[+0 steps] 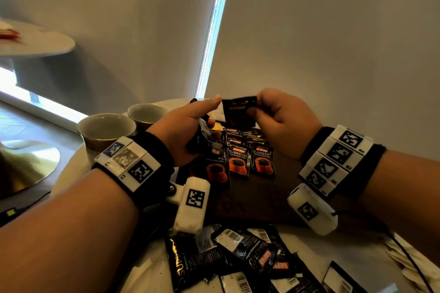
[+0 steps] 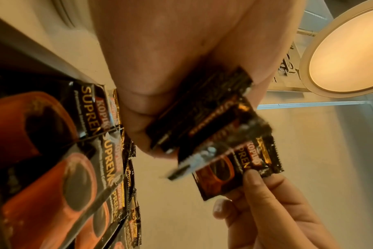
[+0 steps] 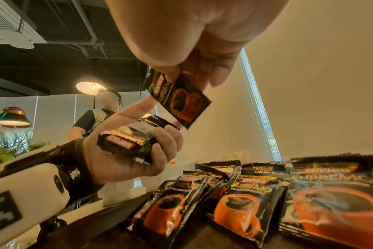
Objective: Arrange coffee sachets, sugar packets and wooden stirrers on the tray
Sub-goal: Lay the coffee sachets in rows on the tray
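Black and orange coffee sachets (image 1: pixel 238 162) lie in overlapping rows at the far end of a dark wooden tray (image 1: pixel 257 200). Above them my left hand (image 1: pixel 190 126) grips a small bundle of sachets (image 3: pixel 128 143), with its index finger stretched towards my right hand. My right hand (image 1: pixel 281 121) pinches a single sachet (image 1: pixel 239 112) between thumb and fingers, held upright just right of the left fingertip. In the left wrist view this single sachet (image 2: pixel 245 168) hangs below the bundle (image 2: pixel 202 118). No wooden stirrers show.
A loose pile of sachets (image 1: pixel 250 259) lies on the pale round table in front of the tray. Pale paper packets (image 1: pixel 404 259) sit at the near right. Two bowls (image 1: pixel 106 129) stand at the far left. A person (image 3: pixel 102 118) stands behind the table.
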### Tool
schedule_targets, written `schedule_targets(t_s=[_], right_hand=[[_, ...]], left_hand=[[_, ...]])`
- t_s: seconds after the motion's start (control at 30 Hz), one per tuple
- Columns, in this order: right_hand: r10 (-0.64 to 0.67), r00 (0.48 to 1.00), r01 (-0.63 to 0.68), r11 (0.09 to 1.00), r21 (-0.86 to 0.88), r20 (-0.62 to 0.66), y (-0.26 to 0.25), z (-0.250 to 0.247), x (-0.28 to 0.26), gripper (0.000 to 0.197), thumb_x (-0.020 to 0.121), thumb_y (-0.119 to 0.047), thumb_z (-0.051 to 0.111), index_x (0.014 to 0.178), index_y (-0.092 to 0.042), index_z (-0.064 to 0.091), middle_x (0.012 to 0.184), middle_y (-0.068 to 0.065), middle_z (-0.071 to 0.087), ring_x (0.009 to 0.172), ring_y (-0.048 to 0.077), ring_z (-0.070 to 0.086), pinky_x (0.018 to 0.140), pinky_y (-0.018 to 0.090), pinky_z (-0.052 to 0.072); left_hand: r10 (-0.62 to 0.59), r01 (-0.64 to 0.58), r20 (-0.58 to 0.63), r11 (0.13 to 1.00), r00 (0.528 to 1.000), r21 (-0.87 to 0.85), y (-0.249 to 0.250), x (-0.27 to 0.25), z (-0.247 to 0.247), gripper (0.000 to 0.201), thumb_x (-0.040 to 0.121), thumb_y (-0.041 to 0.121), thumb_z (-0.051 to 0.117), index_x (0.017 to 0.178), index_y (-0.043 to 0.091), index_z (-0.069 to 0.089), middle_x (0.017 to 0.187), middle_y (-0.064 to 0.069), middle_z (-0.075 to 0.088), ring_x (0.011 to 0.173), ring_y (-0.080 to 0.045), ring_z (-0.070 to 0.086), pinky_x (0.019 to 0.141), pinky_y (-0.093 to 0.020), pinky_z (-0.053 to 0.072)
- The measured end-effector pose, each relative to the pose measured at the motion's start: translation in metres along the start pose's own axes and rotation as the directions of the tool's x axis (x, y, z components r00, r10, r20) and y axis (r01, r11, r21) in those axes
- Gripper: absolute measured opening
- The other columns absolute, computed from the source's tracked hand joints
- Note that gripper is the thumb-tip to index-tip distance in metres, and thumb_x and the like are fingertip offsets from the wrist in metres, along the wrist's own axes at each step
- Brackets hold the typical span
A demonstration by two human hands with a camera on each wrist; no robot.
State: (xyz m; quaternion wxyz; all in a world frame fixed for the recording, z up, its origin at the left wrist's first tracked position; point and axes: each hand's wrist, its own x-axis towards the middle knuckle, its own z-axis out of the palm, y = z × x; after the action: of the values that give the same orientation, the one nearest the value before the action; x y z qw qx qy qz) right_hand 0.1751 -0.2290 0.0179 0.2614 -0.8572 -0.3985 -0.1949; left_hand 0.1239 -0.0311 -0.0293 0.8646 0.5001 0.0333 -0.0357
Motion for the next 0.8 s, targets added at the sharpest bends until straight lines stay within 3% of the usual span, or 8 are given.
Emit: schedule_targets(t_s=[0.17,0.3,0.37,0.43,0.53,0.6,0.7,0.8], right_hand=[[0.144,0.988,-0.154,0.945,0.288,0.055,-0.006,0.000,0.000,0.030,0.095,-0.013,0.063,0.105,-0.037,0.049,0.077,0.000,0.069,0.064,0.012,0.067,0.061,0.035,0.054],[0.150,0.983,-0.176,0.926,0.333,0.102,-0.011,0.005,-0.002,0.033,0.095,-0.009,0.063,0.113,-0.031,0.047,0.073,0.001,0.066,0.062,0.011,0.064,0.060,0.031,0.052],[0.142,0.984,-0.165,0.956,0.244,0.109,-0.010,0.005,-0.003,0.040,0.092,-0.018,0.068,0.121,-0.027,0.043,0.088,0.000,0.064,0.071,0.009,0.062,0.062,0.025,0.050],[0.077,0.986,-0.089,0.993,0.074,0.145,-0.010,0.001,-0.004,0.059,0.080,-0.034,0.076,0.124,-0.026,0.038,0.113,-0.002,0.052,0.095,0.010,0.056,0.072,0.019,0.048],[-0.060,0.949,0.122,0.975,-0.184,0.309,-0.012,-0.005,-0.005,0.069,0.065,-0.056,0.077,0.119,-0.027,0.043,0.144,-0.002,0.031,0.132,0.019,0.035,0.104,0.031,0.039],[-0.079,0.930,0.176,0.953,-0.245,0.360,-0.012,-0.006,-0.003,0.060,0.068,-0.053,0.079,0.113,-0.024,0.051,0.147,-0.002,0.032,0.134,0.018,0.033,0.109,0.036,0.039],[-0.113,0.933,0.191,0.960,-0.204,0.341,-0.009,-0.005,-0.002,0.050,0.069,-0.044,0.080,0.105,-0.021,0.055,0.134,-0.002,0.044,0.119,0.017,0.044,0.099,0.038,0.049],[-0.108,0.935,0.196,0.952,-0.237,0.337,-0.004,-0.005,-0.002,0.054,0.064,-0.056,0.070,0.103,-0.023,0.053,0.122,-0.003,0.049,0.109,0.017,0.046,0.094,0.035,0.048]], left_hand=[[0.100,-0.107,0.063,0.987,0.993,0.120,0.000,-0.003,0.001,0.008,0.089,0.020,0.068,0.096,0.020,0.064,0.092,-0.006,0.062,0.072,-0.018,0.061,0.065,-0.032,0.053],[0.100,-0.112,0.085,0.983,0.991,0.146,0.000,-0.005,0.004,0.013,0.098,0.012,0.058,0.110,0.012,0.062,0.093,-0.014,0.071,0.076,-0.029,0.072,0.064,-0.041,0.061],[0.102,-0.114,0.084,0.981,0.991,0.156,0.001,-0.006,0.004,0.020,0.099,0.012,0.057,0.118,0.011,0.061,0.097,-0.017,0.071,0.077,-0.030,0.073,0.064,-0.042,0.062],[0.095,-0.106,0.072,0.981,0.993,0.160,0.002,-0.008,0.003,0.023,0.099,0.012,0.056,0.121,0.011,0.061,0.098,-0.018,0.072,0.076,-0.031,0.073,0.062,-0.042,0.061],[0.076,-0.087,0.072,0.982,0.994,0.166,0.002,-0.008,0.004,0.025,0.098,0.011,0.056,0.123,0.010,0.060,0.100,-0.020,0.070,0.078,-0.032,0.072,0.063,-0.043,0.061],[0.065,-0.080,0.086,0.979,0.994,0.189,0.001,-0.007,0.004,0.025,0.098,0.011,0.057,0.122,0.010,0.060,0.100,-0.019,0.070,0.079,-0.032,0.071,0.065,-0.043,0.060],[0.055,-0.071,0.085,0.975,0.995,0.209,-0.002,-0.005,0.005,0.021,0.098,0.012,0.057,0.119,0.010,0.062,0.097,-0.016,0.070,0.078,-0.029,0.070,0.065,-0.042,0.060],[0.034,-0.042,0.052,0.987,0.998,0.157,-0.003,-0.005,0.006,0.017,0.097,0.022,0.062,0.111,0.012,0.062,0.093,-0.012,0.067,0.074,-0.026,0.067,0.063,-0.040,0.059]])
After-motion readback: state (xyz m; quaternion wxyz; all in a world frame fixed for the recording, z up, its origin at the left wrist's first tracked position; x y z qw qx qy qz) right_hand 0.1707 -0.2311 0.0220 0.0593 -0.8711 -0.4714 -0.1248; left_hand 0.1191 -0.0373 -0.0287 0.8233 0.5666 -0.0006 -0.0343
